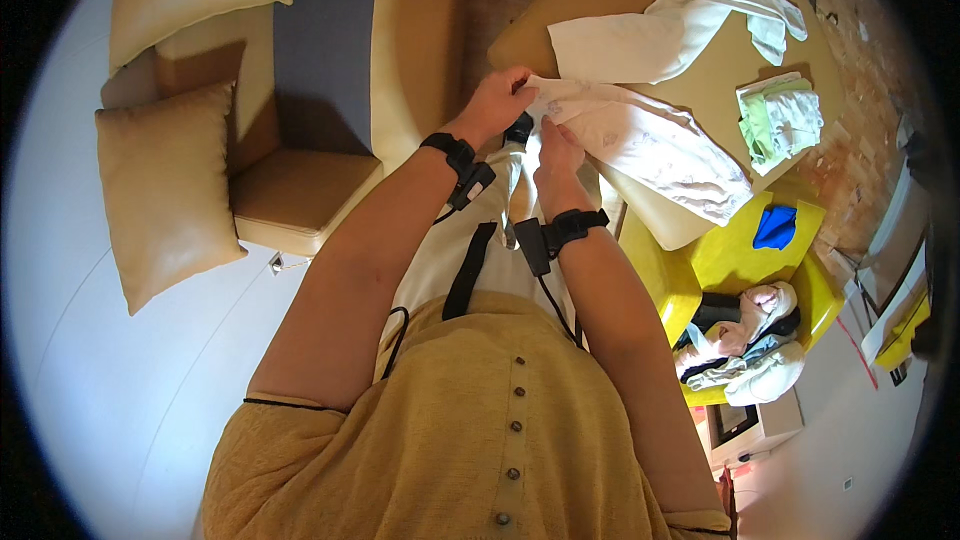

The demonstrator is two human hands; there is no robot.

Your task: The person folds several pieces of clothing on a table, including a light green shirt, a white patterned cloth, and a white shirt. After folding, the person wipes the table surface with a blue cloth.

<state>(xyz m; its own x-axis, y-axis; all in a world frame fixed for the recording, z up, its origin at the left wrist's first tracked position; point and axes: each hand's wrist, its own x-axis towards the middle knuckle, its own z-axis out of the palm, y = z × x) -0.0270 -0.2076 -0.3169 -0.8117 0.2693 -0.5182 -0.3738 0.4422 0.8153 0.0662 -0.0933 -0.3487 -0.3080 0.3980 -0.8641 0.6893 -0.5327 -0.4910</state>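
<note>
A white printed garment (645, 135) lies stretched out on a tan padded ottoman (525, 34), one end reaching over its near left edge. My left hand (499, 105) pinches that end at its upper corner. Just below, my right hand (559, 150) touches the same end, its thumb against the cloth; how firmly its fingers grip is partly hidden. Beyond the printed garment lies a long white garment (637, 45), its far part twisted. A folded pile of green and white cloth (780, 124) rests near the ottoman's right edge.
A tan sofa (420, 75) with cushions (169, 187) stands to the left. A yellow armchair (720, 247) at the right holds a heap of mixed clothes (742, 345) and a blue folded cloth (775, 228). Black cables hang from both wrist straps.
</note>
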